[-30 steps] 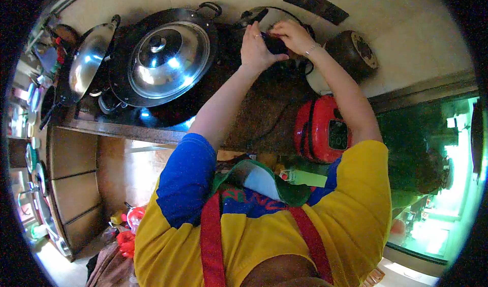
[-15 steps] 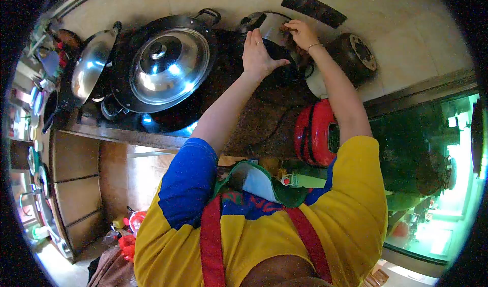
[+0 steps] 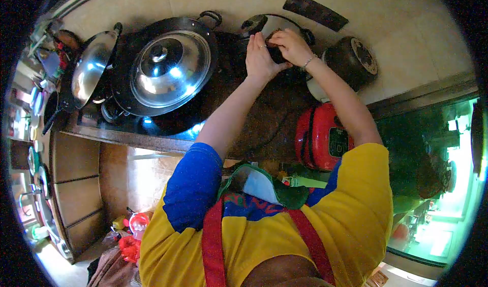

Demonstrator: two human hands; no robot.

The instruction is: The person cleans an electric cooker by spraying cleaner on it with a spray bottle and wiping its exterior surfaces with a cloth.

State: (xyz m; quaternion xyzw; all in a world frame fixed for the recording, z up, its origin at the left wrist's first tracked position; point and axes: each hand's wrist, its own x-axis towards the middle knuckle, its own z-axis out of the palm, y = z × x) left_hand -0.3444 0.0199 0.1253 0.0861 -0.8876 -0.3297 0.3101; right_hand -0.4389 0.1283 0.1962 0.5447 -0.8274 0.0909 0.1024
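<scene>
Both my hands are at the back of the counter, in front of a dark pot with a shiny top. My left hand has its fingers raised together and its thumb spread to the right, beside something dark. My right hand is just right of it, with fingers bent inward over the dark thing. What the fingers hold, if anything, is too dark and small to name. A dark round pot leans by the wall, right of my right wrist.
A black wok with a domed steel lid is on the stove at left, beside another tilted pan. A red appliance stands below my right forearm. A dark strip is at the wall.
My right hand first moved up and right, away from my left, over the shiny pot top, and has now come back beside my left hand. My left hand has stayed nearly in place.
</scene>
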